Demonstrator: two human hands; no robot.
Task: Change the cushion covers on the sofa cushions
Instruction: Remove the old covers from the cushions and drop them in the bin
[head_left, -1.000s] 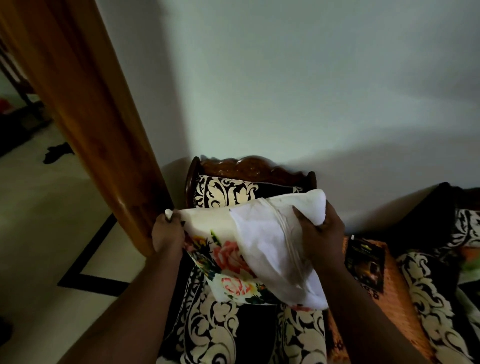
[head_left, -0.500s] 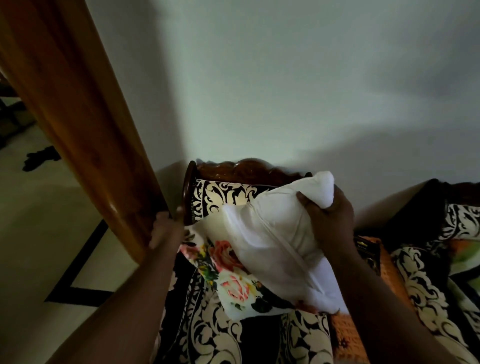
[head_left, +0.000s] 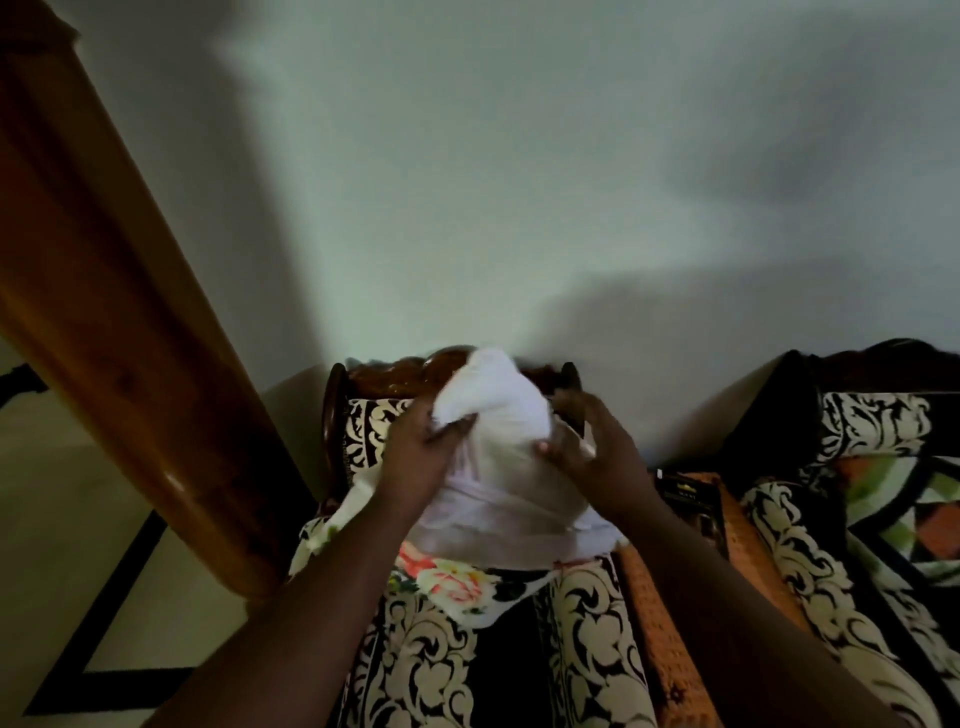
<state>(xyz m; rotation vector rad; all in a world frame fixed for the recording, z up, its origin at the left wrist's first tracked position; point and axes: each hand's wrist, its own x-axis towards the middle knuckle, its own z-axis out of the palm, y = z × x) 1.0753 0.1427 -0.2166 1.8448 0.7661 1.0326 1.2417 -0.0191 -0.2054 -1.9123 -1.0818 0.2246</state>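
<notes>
A white cushion insert (head_left: 498, 415) is held up over the seat of a wooden armchair (head_left: 519, 649) with black-and-cream patterned upholstery. A floral cushion cover (head_left: 457, 582) hangs from the insert's lower part, its inside turned out in pale fabric. My left hand (head_left: 421, 457) grips the insert and cover on the left side. My right hand (head_left: 587, 447) presses on the right side with fingers spread, the thumb on the insert. The picture is blurred by motion.
A thick wooden post (head_left: 114, 322) slants down at the left, close to the armchair. A second patterned seat (head_left: 857, 545) with a colourful cloth is at the right, a small orange side table (head_left: 727, 530) with a dark packet (head_left: 691, 493) between them. A wall stands behind.
My left hand has moved from the cover's left corner onto the insert. The insert has risen and stands more upright, and the cover has slid further down it. My right hand's fingers have spread.
</notes>
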